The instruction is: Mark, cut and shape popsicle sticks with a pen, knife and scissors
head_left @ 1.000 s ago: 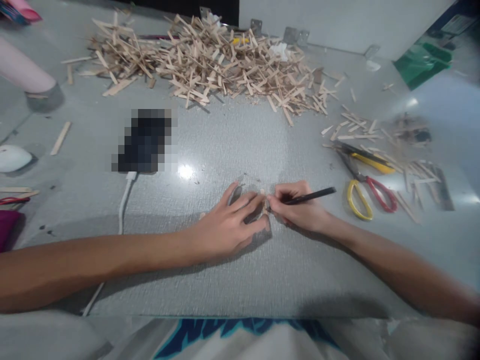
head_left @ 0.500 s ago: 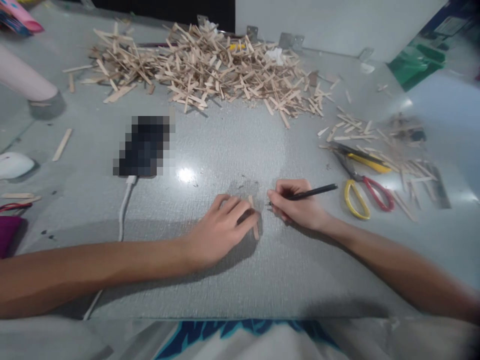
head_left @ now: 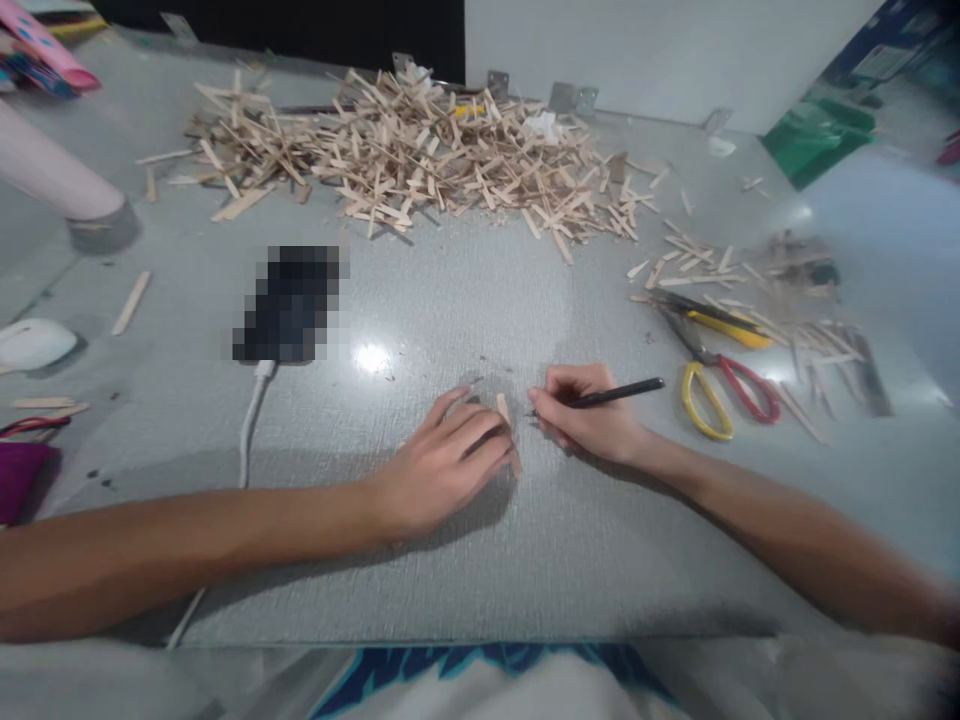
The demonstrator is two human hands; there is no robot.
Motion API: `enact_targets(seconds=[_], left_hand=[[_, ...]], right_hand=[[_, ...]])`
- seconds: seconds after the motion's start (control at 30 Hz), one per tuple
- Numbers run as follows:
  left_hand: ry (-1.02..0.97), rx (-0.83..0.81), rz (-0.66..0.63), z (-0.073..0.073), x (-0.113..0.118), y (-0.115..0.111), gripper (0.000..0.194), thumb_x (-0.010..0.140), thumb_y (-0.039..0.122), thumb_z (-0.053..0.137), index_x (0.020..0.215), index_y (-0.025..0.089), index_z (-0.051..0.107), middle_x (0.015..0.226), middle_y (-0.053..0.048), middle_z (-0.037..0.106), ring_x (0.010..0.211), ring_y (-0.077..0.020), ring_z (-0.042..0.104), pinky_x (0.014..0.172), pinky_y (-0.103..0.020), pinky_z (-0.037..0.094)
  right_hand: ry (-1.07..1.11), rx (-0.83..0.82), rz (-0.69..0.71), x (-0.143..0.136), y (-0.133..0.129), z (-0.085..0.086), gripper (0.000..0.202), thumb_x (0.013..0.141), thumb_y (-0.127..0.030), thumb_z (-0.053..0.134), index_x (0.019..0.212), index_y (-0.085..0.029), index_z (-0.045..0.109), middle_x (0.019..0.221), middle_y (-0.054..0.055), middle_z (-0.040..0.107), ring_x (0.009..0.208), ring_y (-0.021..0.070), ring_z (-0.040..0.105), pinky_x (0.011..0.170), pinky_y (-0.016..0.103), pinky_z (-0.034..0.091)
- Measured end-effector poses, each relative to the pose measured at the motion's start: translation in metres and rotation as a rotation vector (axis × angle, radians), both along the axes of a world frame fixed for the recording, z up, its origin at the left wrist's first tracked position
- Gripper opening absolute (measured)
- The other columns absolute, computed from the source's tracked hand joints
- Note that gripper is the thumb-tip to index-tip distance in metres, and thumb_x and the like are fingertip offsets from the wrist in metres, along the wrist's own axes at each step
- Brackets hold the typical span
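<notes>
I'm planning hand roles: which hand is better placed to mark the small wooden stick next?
Probably the right hand: it holds the black pen, point toward the wooden stick, while the left hand has its fingers over the stick.

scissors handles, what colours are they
One loop of the scissors is yellow, the other red; best seen in the head view.

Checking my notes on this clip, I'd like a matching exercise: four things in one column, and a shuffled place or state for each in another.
1. slim black pen
2. white cable
3. scissors with yellow and red handles
4. pale wooden stick

A. attached to the blurred dark device
B. held in the right hand
C. partly covered by the left hand
D. lying with handles spread

1-B; 2-A; 3-D; 4-C
</notes>
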State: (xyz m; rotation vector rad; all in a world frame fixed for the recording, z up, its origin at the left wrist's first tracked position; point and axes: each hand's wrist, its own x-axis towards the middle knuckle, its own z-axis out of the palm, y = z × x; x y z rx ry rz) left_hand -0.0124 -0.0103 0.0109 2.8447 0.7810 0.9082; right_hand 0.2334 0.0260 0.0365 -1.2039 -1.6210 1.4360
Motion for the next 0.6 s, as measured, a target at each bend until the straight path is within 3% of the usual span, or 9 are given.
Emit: enact_targets(seconds=[0.13,0.3,0.47,0.6], left_hand=[[0.044,0.016,0.013,0.0024,0.0022,0.0018,0.015,0.111,0.015,0.059,0.122,0.014,0.07,0.121,-0.01,0.077,0.117,-0.0249,0.072,0.124,-0.055,0.049],[0.078,-0.016,0.007,0.0035,0.001,0.0022,0.02,0.112,0.018,0.054,0.124,0.018,0.071,0.14,-0.016,0.072,0.139,-0.0312,0.064,0.127,-0.06,0.044],[0.147,-0.115,-0.035,0.0023,0.0002,0.0028,0.023,0.113,0.021,0.052,0.128,0.019,0.07,0.15,-0.016,0.067,0.15,-0.0359,0.056,0.132,-0.067,0.033],[0.152,-0.136,-0.037,0.0025,-0.0011,0.0037,0.029,0.112,0.018,0.051,0.137,0.018,0.067,0.157,-0.022,0.061,0.154,-0.0388,0.051,0.131,-0.069,0.034]], right_hand=[[-0.024,-0.006,0.039,0.0014,-0.0009,0.0013,0.049,0.096,-0.047,0.084,0.066,-0.022,0.054,0.049,-0.005,0.056,0.039,0.0074,0.047,0.039,0.021,0.033],[0.001,-0.017,0.099,0.0029,-0.0004,0.001,0.044,0.097,-0.047,0.085,0.071,-0.02,0.06,0.054,-0.004,0.061,0.044,0.0077,0.05,0.043,0.022,0.036],[-0.029,0.035,0.065,0.0021,0.0002,-0.0046,0.05,0.099,-0.049,0.082,0.067,-0.02,0.059,0.053,-0.004,0.062,0.041,0.0077,0.052,0.042,0.022,0.038],[-0.04,0.035,0.047,0.0012,-0.0011,-0.0046,0.051,0.101,-0.05,0.08,0.066,-0.02,0.057,0.051,-0.004,0.061,0.04,0.0076,0.051,0.041,0.021,0.039]])
